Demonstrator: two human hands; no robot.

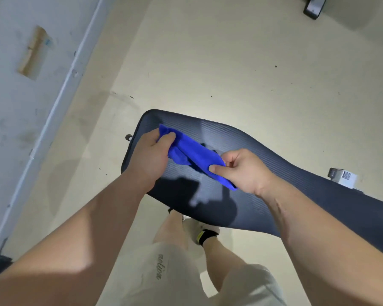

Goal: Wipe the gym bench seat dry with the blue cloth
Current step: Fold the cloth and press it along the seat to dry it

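The blue cloth [194, 153] is stretched between both hands, held a little above the dark ribbed gym bench seat [263, 155]. My left hand [152, 155] grips the cloth's far left end over the seat's rounded end. My right hand [244, 171] pinches the cloth's near right end above the middle of the pad. The cloth is folded and bunched along its length. Shadows of the hands and the cloth fall on the seat below.
The bench stands on a pale floor [230, 69] and runs off to the right edge. A white wall with a baseboard [53, 111] runs along the left. My legs and a white shoe [197, 228] are beside the bench's near side. A white tag [346, 177] sits behind the bench.
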